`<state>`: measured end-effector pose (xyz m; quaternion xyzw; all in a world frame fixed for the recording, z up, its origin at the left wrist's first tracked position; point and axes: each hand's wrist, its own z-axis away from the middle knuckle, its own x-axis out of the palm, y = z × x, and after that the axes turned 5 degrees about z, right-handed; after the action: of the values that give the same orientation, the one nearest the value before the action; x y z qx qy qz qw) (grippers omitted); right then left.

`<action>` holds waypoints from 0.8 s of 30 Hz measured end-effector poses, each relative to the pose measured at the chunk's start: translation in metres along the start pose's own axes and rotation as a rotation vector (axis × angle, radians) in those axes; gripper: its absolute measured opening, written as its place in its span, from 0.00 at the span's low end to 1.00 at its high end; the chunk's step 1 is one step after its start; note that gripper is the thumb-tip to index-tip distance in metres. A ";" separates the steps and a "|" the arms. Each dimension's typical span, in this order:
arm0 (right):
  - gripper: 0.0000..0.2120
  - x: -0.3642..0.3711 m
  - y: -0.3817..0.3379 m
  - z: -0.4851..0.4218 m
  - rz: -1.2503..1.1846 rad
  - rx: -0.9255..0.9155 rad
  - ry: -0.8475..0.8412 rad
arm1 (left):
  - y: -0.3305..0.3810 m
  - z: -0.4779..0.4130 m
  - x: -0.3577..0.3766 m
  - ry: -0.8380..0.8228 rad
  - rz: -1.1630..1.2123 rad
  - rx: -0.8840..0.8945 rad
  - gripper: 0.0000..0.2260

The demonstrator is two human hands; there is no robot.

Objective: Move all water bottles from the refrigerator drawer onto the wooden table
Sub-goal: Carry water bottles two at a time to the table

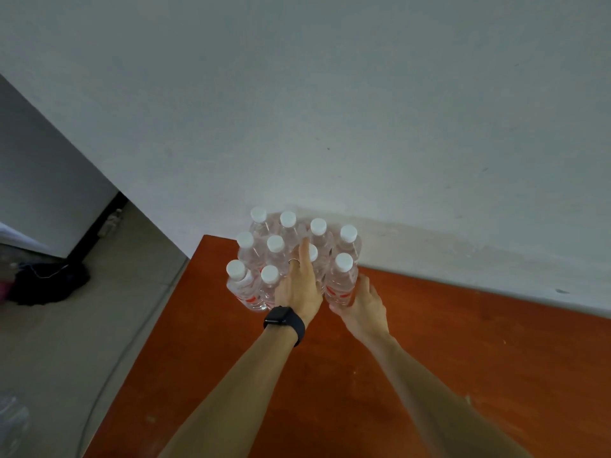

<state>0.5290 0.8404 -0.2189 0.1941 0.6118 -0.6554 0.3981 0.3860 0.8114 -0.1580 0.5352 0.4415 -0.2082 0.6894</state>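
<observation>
Right grip (362, 300), as I see it from my station: fingers curled round the lower body of the nearest-right water bottle (342, 282). Left grip (299, 285), wearing a black watch (286, 320): fingers straight, laid along a middle bottle (317, 261); thumb hidden. Ten upright bottles (276, 249), white-capped, red-labelled, clear inside, stand packed together on the far left corner of the reddish wooden tabletop (429, 342), against a pale wall (330, 110). Left: grey floor (99, 325) with a dark bundle (49, 282).
</observation>
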 end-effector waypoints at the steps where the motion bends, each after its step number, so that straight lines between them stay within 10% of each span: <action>1: 0.36 0.004 0.004 -0.001 0.024 0.019 -0.041 | 0.000 -0.001 0.000 -0.003 -0.005 0.012 0.44; 24: 0.29 0.037 0.018 -0.018 -0.039 -0.074 0.052 | -0.002 -0.008 -0.001 -0.031 -0.076 0.002 0.36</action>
<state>0.5163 0.8480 -0.2612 0.1842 0.6495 -0.6346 0.3762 0.3806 0.8179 -0.1585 0.5155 0.4505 -0.2427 0.6873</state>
